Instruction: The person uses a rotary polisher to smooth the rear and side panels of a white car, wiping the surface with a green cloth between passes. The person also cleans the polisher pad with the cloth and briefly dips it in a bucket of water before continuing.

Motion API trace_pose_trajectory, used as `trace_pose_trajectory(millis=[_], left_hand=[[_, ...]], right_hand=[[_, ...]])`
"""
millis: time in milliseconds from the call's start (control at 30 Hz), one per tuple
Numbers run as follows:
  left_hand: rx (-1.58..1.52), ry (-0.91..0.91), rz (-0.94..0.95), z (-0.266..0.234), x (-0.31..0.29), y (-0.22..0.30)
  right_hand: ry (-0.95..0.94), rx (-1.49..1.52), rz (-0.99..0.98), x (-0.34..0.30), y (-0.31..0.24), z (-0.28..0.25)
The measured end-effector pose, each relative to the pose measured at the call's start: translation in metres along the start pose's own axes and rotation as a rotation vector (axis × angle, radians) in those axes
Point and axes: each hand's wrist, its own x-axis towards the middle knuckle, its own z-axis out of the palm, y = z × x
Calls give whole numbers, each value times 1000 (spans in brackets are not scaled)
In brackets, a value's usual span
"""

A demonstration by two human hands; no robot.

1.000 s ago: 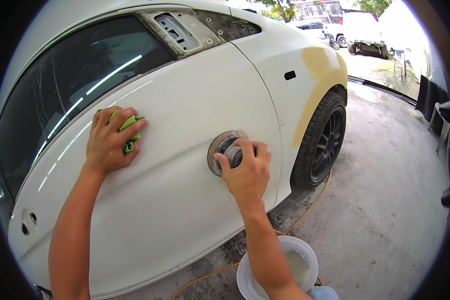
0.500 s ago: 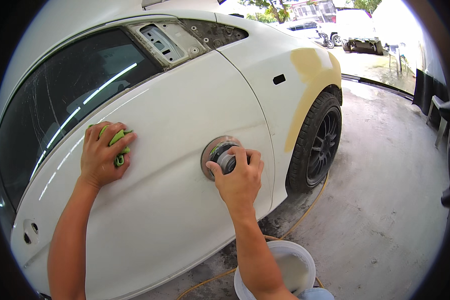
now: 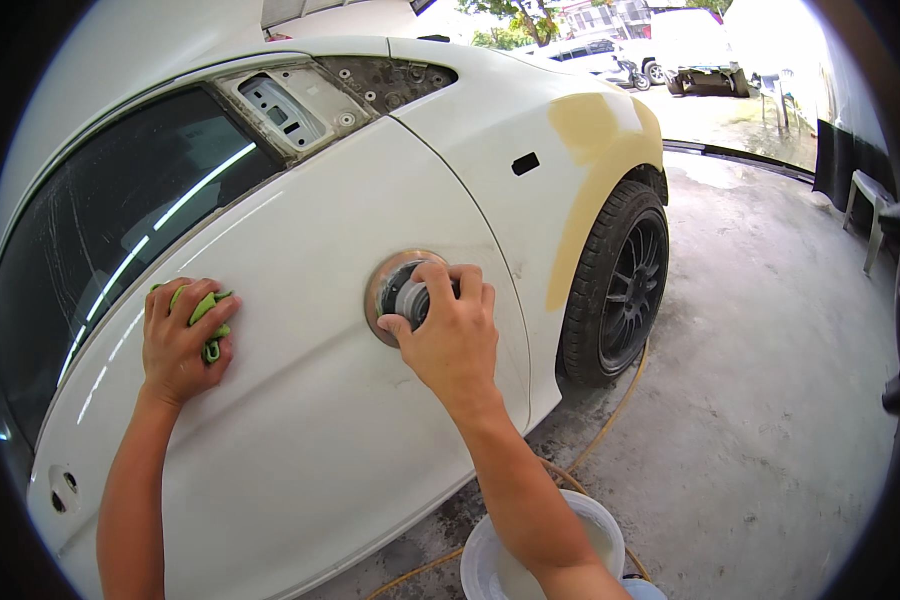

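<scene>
My right hand (image 3: pixel 455 340) grips a round palm sander (image 3: pixel 382 297), its fingers wrapped over the dark and grey body. The sander's disc lies against the white car door (image 3: pixel 290 430), near the body crease and left of the door's rear seam. Farther left, my left hand (image 3: pixel 182 350) is closed round a crumpled green cloth (image 3: pixel 208 312) and rests on the door below the dark window (image 3: pixel 120 210). The hand covers part of the cloth. Fingers hide much of the sander's body.
A white bucket (image 3: pixel 478 560) of cloudy liquid stands on the floor under my right forearm. A yellow hose (image 3: pixel 610 425) runs past it near the rear wheel (image 3: pixel 625 285). Tan filler (image 3: pixel 580 200) covers the wheel arch. At right stands a pale stool (image 3: pixel 870 195).
My right hand has moved the sander a little upward and to the left across the door. The left hand keeps its place with the cloth. The whole view has shifted slightly.
</scene>
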Motion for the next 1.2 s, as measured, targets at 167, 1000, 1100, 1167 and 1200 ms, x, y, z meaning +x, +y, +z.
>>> trace_pose_trajectory(millis=[167, 1000, 1100, 1167, 1200], left_hand=[[9, -22, -7, -1, 1, 1], [20, 85, -124, 37, 44, 61], [24, 84, -142, 37, 43, 62], [27, 87, -137, 37, 44, 63], [25, 88, -136, 37, 44, 63]], right_hand=[[79, -100, 299, 44, 38, -28], [232, -201, -27, 50, 51, -22], [148, -215, -55, 45, 60, -23], [136, -183, -263, 42, 61, -22], [133, -168, -342, 41, 62, -22]])
